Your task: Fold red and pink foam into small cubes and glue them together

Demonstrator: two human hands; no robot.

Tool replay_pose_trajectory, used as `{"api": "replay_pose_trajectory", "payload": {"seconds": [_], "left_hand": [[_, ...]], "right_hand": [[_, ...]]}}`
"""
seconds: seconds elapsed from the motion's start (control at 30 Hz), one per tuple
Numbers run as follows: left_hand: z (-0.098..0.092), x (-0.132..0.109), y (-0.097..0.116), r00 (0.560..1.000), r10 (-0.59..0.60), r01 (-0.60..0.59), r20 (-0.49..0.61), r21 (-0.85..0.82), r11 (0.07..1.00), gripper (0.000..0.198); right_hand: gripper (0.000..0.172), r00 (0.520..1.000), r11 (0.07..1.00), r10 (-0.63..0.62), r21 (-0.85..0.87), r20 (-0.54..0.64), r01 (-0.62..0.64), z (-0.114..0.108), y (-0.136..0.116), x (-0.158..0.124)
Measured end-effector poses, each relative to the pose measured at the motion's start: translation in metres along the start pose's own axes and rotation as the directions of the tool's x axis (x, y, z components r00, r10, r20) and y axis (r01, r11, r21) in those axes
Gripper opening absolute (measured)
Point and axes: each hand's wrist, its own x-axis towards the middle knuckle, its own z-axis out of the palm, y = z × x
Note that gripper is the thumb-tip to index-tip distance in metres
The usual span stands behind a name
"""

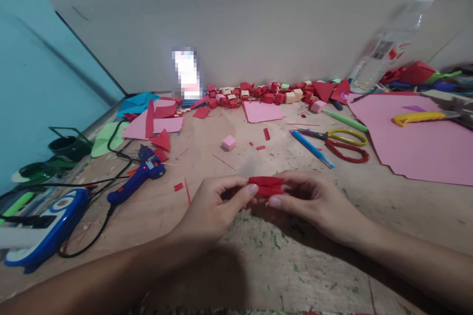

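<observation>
A folded piece of red paper (pixel 266 185) is pinched between my two hands, low over the table at the middle of the view. My left hand (pixel 225 202) grips its left end, thumb in front. At the right end, my right hand (pixel 314 199) holds it between thumb and fingers. Creases run along the length of the paper. Beyond my hands sits a small pink paper cube (pixel 229 142). Near it lie a red paper strip (pixel 266 134) and smaller red scraps (pixel 260 147).
To the left lie a blue glue gun (pixel 136 182) with its cord and a blue-white tape dispenser (pixel 55 231). Scissors (pixel 343 145), a blue pen (pixel 312 148) and a pink sheet (pixel 424 152) are at right. Many paper cubes (pixel 268 98) line the wall near a lit phone (pixel 187 74) and a bottle (pixel 388 49).
</observation>
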Motion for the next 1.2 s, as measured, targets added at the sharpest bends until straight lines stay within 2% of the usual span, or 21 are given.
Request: {"api": "replay_pose_trajectory", "payload": {"seconds": [0.13,0.3,0.6,0.8,0.93,1.07,1.2], "left_hand": [[0.0004,-0.0013,0.0000,1.000,0.015,-0.015,0.002,0.016,1.000,0.021],[0.0009,0.0000,-0.0004,1.000,0.017,-0.017,0.010,0.010,1.000,0.022],[0.0018,-0.0025,-0.0025,0.997,0.071,-0.071,0.022,0.033,0.997,0.023],[0.0011,0.0004,-0.0034,0.998,0.032,-0.032,0.056,-0.005,0.999,0.019],[0.0012,0.0023,-0.0046,0.997,0.001,0.001,0.075,-0.034,0.999,0.018],[0.0009,0.0020,-0.0062,0.998,0.020,-0.020,0.068,0.002,1.000,0.017],[-0.0001,0.0017,-0.0084,0.997,0.032,-0.033,0.074,0.010,0.999,0.017]], "right_hand": [[0.034,0.999,0.999,0.052,0.008,-0.017,-0.052,0.0017,0.0008,-0.0011],[0.032,0.996,0.996,0.077,0.039,-0.034,-0.075,0.0014,-0.0005,-0.0006],[0.038,0.996,0.994,0.086,0.066,-0.033,-0.083,0.0025,-0.0026,0.0006],[0.041,0.996,0.995,0.088,0.045,-0.029,-0.086,0.0018,-0.0043,0.0019],[0.034,0.998,0.997,0.064,0.032,-0.022,-0.063,-0.0002,-0.0019,0.0018],[0.023,0.999,0.998,0.052,0.021,-0.002,-0.052,-0.0015,0.0008,0.0021],[0.021,0.998,0.998,0.058,0.034,0.006,-0.059,-0.0017,0.0009,0.0032]]}}
